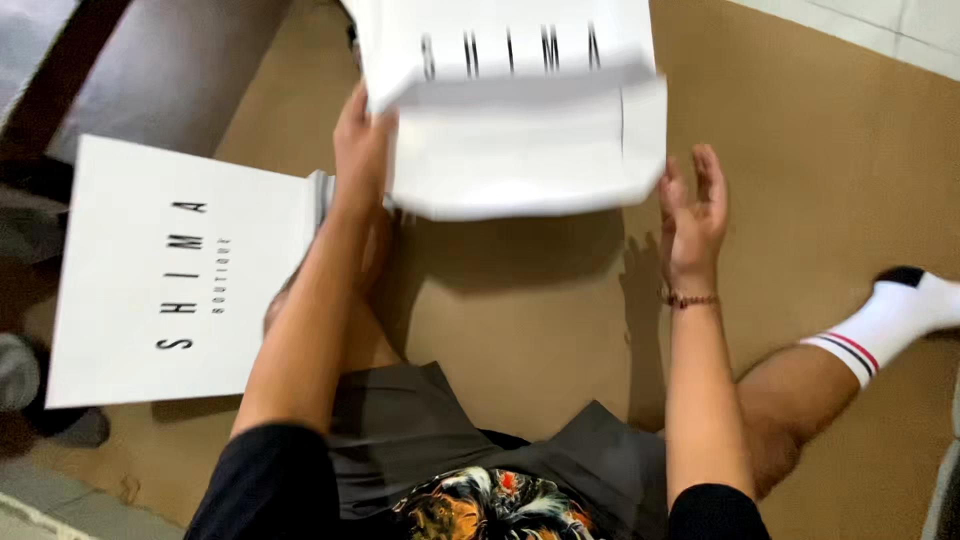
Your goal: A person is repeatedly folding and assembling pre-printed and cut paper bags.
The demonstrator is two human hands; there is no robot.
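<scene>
Here, your left hand (362, 150) pinching the white paper bag's (520, 130) left edge, your right hand (693, 215) open just right of the bag, flat stack (180, 270) lower left of it.

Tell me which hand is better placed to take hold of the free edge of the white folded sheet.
Probably the right hand: it is open, empty and beside the right edge of the white folded sheet. The left hand already grips the sheet's left edge, so it is busy.
</scene>
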